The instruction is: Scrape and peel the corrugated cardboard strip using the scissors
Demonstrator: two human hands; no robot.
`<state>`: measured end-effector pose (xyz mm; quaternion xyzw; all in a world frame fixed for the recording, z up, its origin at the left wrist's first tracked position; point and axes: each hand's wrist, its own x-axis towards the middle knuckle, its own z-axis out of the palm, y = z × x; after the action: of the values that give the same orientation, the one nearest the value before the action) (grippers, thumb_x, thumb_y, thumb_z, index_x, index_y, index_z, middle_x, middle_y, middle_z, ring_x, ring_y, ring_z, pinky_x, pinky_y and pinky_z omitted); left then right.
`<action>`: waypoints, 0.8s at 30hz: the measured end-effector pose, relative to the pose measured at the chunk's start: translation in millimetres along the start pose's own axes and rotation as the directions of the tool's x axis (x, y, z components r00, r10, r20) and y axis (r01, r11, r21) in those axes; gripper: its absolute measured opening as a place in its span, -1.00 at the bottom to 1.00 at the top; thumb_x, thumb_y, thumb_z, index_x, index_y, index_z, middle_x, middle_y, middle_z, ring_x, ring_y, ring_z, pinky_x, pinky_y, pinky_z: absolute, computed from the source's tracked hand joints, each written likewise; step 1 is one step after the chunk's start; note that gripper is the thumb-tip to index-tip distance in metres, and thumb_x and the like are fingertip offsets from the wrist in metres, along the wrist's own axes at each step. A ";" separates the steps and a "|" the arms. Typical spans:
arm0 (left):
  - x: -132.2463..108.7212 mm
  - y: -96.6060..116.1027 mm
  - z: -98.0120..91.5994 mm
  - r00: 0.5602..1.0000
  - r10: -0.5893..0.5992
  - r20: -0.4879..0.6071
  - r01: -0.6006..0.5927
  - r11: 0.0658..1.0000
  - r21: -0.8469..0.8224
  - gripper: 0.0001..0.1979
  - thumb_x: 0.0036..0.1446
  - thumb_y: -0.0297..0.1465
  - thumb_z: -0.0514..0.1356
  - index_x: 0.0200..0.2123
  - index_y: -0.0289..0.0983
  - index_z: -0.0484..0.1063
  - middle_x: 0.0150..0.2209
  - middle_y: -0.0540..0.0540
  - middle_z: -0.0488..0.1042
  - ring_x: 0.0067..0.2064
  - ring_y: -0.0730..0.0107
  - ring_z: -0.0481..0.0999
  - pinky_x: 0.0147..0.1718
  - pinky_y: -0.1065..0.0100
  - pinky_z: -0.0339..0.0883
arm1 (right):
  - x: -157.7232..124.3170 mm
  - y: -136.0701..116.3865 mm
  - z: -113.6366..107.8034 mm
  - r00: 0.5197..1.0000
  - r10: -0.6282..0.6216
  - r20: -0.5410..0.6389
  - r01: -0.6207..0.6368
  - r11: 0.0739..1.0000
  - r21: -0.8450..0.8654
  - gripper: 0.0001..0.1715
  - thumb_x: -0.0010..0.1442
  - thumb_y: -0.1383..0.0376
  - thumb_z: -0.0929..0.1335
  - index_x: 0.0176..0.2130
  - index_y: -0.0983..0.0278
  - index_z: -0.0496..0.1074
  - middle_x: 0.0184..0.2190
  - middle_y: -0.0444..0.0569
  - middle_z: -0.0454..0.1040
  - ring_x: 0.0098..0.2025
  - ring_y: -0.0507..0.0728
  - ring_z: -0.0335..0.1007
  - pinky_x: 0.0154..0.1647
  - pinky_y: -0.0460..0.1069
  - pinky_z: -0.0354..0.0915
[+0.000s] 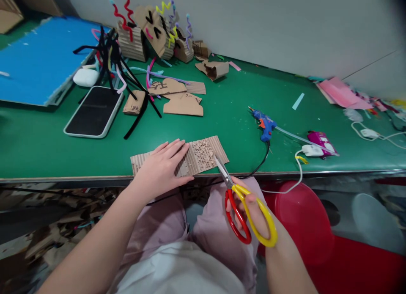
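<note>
My left hand (162,166) lies flat, fingers stretched out, pressing a strip of corrugated cardboard (203,155) against the front edge of the green table (228,112). The cardboard's top layer is partly peeled off in the middle. My right hand (253,213) has its fingers through the red and yellow handles of a pair of scissors (244,205). The blades point up and touch the cardboard's near right edge.
A blue hot glue gun (264,125) with a black cord lies to the right. A phone (94,111), black pipe cleaners (111,57), cardboard pieces (183,104) and cardboard figures (155,31) sit at the back left. A blue board (38,59) is far left. Red stool (301,218) below.
</note>
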<state>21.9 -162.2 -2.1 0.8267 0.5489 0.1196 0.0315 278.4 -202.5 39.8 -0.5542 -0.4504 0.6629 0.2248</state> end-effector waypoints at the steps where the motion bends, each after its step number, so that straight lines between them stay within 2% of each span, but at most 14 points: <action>1: 0.0 -0.1 0.1 1.000 0.000 0.001 0.000 1.000 -0.003 -0.18 0.02 0.01 0.10 0.22 -0.41 0.09 0.20 -0.29 0.20 0.23 0.07 0.16 0.19 0.10 -0.01 | 2.6 -3.1 0.6 1.000 0.008 0.002 -0.008 1.000 -0.006 0.03 -0.06 -0.33 0.16 0.19 0.24 0.05 -0.48 -0.09 0.37 -0.72 -0.04 0.17 -0.77 -0.12 0.13; 8: -1.1 -1.2 1.8 1.000 0.002 -0.005 -0.002 1.000 -0.012 -0.17 0.01 0.01 0.10 0.22 -0.42 0.09 0.21 -0.29 0.19 0.22 0.07 0.17 0.18 0.10 0.02 | 27.2 -17.6 4.9 1.000 -0.001 0.001 0.001 0.999 -0.044 0.02 -0.03 -0.32 0.15 0.19 0.25 0.03 -0.54 -0.15 0.37 -0.76 -0.04 0.19 -0.81 -0.14 0.15; 13: -1.1 -0.9 1.1 1.000 0.004 -0.006 -0.005 1.000 -0.022 -0.17 0.02 0.01 0.10 0.22 -0.42 0.09 0.20 -0.29 0.20 0.22 0.09 0.17 0.18 0.10 0.02 | 45.0 -29.1 7.6 0.999 -0.033 0.032 0.036 0.994 -0.100 -0.12 0.05 -0.28 0.10 0.15 0.20 0.08 -0.54 -0.16 0.38 -0.77 -0.05 0.21 -0.81 -0.16 0.15; 19: -0.7 -0.6 -0.6 1.000 0.006 -0.005 -0.006 1.000 -0.027 -0.18 0.02 0.01 0.09 0.21 -0.43 0.10 0.21 -0.30 0.19 0.21 0.05 0.18 0.18 0.08 0.03 | 56.3 -38.9 9.9 1.000 0.004 -0.010 -0.005 0.996 -0.094 -0.03 0.02 -0.32 0.05 0.18 0.24 0.02 -0.60 -0.17 0.36 -0.79 -0.04 0.19 -0.85 -0.15 0.12; 22: -1.0 -0.2 -0.3 1.000 0.000 -0.006 0.000 1.000 -0.025 -0.18 0.02 0.01 0.10 0.22 -0.43 0.09 0.21 -0.31 0.18 0.22 0.05 0.17 0.18 0.09 0.02 | 52.4 -36.1 8.0 0.996 -0.092 0.012 0.093 0.992 -0.086 -0.07 0.03 -0.30 0.10 0.16 0.23 0.08 -0.56 -0.17 0.35 -0.77 -0.05 0.17 -0.82 -0.14 0.14; 24: -1.2 0.3 0.1 1.000 -0.003 -0.009 0.003 1.000 -0.023 -0.18 0.03 0.01 0.10 0.22 -0.43 0.09 0.21 -0.31 0.19 0.22 0.05 0.17 0.18 0.09 0.02 | 45.1 -29.7 4.7 0.984 -0.176 -0.014 0.173 0.978 -0.115 -0.14 0.05 -0.24 0.17 0.17 0.18 0.10 -0.50 -0.17 0.36 -0.73 -0.06 0.19 -0.77 -0.13 0.18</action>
<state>21.8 -163.4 -2.3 0.8248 0.5490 0.1296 0.0389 255.2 -153.5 40.8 -0.5322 -0.5315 0.6075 0.2555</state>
